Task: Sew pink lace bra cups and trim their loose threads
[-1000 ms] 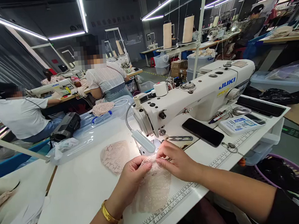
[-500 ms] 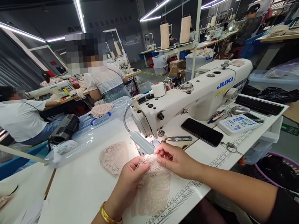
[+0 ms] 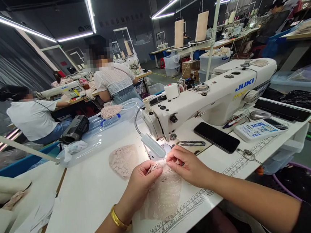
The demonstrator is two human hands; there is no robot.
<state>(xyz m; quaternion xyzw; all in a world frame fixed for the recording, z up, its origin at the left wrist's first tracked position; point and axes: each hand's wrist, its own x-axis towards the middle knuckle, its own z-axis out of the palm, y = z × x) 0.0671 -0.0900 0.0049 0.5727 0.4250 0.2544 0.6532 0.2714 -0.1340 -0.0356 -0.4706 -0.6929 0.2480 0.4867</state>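
Note:
Between my two hands is a pale pink lace piece point(image 3: 165, 195), its upper edge pinched and its sheer lower part spread over the tabletop. My left hand point(image 3: 144, 179) closes thumb and fingers on the edge's left side. On the right side of that edge, my right hand point(image 3: 188, 166) pinches the lace between thumb and fingertips. Just beyond my fingers stands the white sewing machine point(image 3: 208, 101), with a lit grey lamp point(image 3: 153, 145) over its needle area, which is partly hidden. A second lace piece point(image 3: 124, 161) lies flat left of the needle.
Thread snips point(image 3: 192, 143) and a black phone point(image 3: 216, 137) lie right of my hands, near a white-and-blue box point(image 3: 257, 128). A printed ruler point(image 3: 180, 214) runs along the front edge. Behind, a clear plastic lid point(image 3: 92, 145) carries coiled lace trim point(image 3: 111, 111). Several people sit or stand farther back.
The whole view has shifted, so the scene sits slightly farther right. Both hands keep their pinch on the lace edge, close together, with little other movement.

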